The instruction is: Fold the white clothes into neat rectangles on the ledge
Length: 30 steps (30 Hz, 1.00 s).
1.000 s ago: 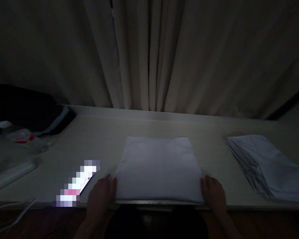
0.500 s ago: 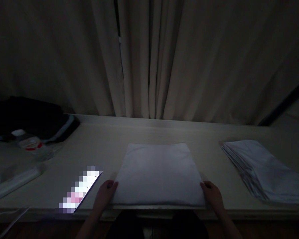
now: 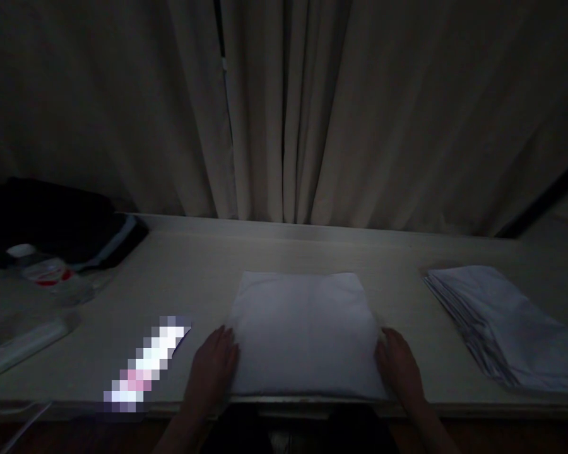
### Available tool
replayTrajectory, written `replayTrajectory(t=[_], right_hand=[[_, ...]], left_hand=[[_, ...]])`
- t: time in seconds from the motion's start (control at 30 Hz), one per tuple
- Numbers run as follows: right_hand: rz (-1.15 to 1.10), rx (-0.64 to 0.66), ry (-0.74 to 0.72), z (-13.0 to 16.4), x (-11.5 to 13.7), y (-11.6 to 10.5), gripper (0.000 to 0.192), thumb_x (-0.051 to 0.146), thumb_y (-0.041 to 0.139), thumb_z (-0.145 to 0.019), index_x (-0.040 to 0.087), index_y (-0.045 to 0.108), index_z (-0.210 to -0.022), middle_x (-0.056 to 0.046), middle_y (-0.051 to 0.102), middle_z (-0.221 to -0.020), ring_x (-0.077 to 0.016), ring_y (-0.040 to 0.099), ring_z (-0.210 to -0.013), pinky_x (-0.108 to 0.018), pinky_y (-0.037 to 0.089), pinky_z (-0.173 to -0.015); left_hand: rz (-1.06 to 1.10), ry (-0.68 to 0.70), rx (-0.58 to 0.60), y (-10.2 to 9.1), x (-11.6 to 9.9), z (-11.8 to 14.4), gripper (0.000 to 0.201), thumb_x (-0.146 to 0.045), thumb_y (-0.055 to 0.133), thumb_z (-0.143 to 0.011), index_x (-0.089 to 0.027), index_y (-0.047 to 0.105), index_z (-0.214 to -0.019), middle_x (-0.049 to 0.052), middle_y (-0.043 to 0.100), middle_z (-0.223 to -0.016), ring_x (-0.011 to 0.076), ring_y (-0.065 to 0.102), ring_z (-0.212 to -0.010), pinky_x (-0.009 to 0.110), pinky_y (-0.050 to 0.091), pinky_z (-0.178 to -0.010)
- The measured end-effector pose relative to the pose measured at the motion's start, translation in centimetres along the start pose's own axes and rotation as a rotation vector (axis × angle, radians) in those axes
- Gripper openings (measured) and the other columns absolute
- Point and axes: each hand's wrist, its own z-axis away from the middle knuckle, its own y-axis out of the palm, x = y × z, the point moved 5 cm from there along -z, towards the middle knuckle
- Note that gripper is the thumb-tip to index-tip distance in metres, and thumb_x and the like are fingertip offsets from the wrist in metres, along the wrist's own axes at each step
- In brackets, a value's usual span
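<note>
One white cloth [image 3: 307, 334] is laid flat between two hands set well apart, its near edge brought close to the table's front edge. Its left side is touched by the left hand [image 3: 215, 359], its right side by the right hand [image 3: 397, 362]; on both, the fingers are bent inward, but whether the cloth is pinched or merely pressed cannot be told in the dim light. To the right of the right hand, a pile of white cloths [image 3: 515, 321] is stacked at a slant. Just left of the left hand, a lit screen [image 3: 146, 359] is seen, its display blurred out into squares. Farther left and beyond that hand, a clear bottle [image 3: 50, 271] with a red-marked label is laid on its side, with dark clothing [image 3: 42, 217] heaped behind it. All this is borne by a pale table [image 3: 189, 265], closed off beyond both hands by a low raised strip [image 3: 312, 232]. Behind that, the view is filled by long, pleated curtains [image 3: 265, 113], dimly lit.
</note>
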Motion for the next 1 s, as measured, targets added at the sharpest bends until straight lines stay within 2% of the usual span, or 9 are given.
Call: replayTrajectory(t=[0.1,0.2,0.33,0.43,0.57,0.7,0.83,1.0], right_hand=[[0.021,0.035,-0.15,0.1,2.5,2.5,0.054,0.043,0.03,-0.092,0.009,0.046,-0.13,-0.017,0.043,-0.14,-0.0265,0.035,-0.132,-0.043,0.032,-0.108],[0.09,0.114,-0.121,0.7,2.5,4.5,0.061,0.048,0.026,-0.093,0.007,0.04,-0.136,-0.018,0.038,-0.144,-0.0286,0.032,-0.135,-0.047,0.028,-0.11],[0.122,0.09,-0.077,-0.2,1.9,4.6,0.065,0.047,0.024,-0.093,0.002,0.039,-0.136,-0.022,0.035,-0.144,-0.0311,0.028,-0.136,-0.048,0.024,-0.111],[0.101,0.069,-0.134,-3.1,3.2,4.7,0.061,0.046,0.024,-0.093,0.004,0.039,-0.137,-0.02,0.035,-0.146,-0.0286,0.026,-0.138,-0.047,0.024,-0.112],[0.112,0.107,-0.187,-7.5,4.8,6.7,0.061,0.046,0.025,-0.093,0.006,0.038,-0.137,-0.019,0.034,-0.146,-0.0277,0.027,-0.137,-0.046,0.026,-0.111],[0.202,0.141,-0.115,-9.7,3.1,8.4,0.064,0.047,0.025,-0.093,0.002,0.039,-0.136,-0.022,0.038,-0.143,-0.03,0.033,-0.134,-0.044,0.027,-0.11],[0.257,0.113,-0.087,-11.1,2.4,8.2,0.066,0.047,0.024,-0.092,-0.002,0.04,-0.135,-0.025,0.037,-0.142,-0.0331,0.031,-0.134,-0.047,0.024,-0.11],[0.206,0.141,-0.185,-14.4,6.3,9.1,0.062,0.044,0.024,-0.093,0.004,0.037,-0.138,-0.021,0.033,-0.146,-0.0308,0.027,-0.137,-0.044,0.02,-0.112]], left_hand=[[-0.082,0.142,-0.002,2.5,-1.8,0.4,0.05,-0.043,0.039,-0.088,-0.013,0.053,-0.126,0.018,0.05,-0.137,0.0319,0.043,-0.129,0.049,0.038,-0.103],[-0.128,0.156,0.004,4.5,-1.5,1.1,0.052,-0.044,0.04,-0.089,-0.015,0.05,-0.13,0.018,0.048,-0.138,0.0332,0.043,-0.129,0.052,0.038,-0.103],[-0.126,0.178,-0.014,4.8,-0.9,0.7,0.055,-0.046,0.04,-0.088,-0.014,0.047,-0.132,0.018,0.047,-0.139,0.0323,0.04,-0.131,0.052,0.034,-0.106],[-0.098,0.181,-0.021,4.6,-1.7,-2.1,0.057,-0.046,0.039,-0.088,-0.012,0.045,-0.134,0.018,0.045,-0.14,0.0317,0.036,-0.134,0.05,0.034,-0.106],[-0.071,0.14,0.023,5.9,-2.6,-6.8,0.056,-0.047,0.038,-0.089,-0.014,0.046,-0.134,0.019,0.044,-0.141,0.0326,0.036,-0.134,0.051,0.034,-0.106],[-0.073,0.095,0.063,7.4,-1.5,-9.1,0.058,-0.05,0.037,-0.088,-0.015,0.047,-0.133,0.02,0.046,-0.139,0.0335,0.04,-0.131,0.051,0.035,-0.105],[-0.082,0.098,0.017,7.3,-1.3,-10.7,0.059,-0.051,0.034,-0.089,-0.012,0.047,-0.132,0.019,0.047,-0.139,0.0317,0.039,-0.132,0.047,0.035,-0.106],[-0.061,0.179,0.081,8.3,-4.5,-14.4,0.059,-0.049,0.031,-0.09,-0.012,0.043,-0.135,0.019,0.04,-0.144,0.0337,0.031,-0.136,0.049,0.028,-0.109]])
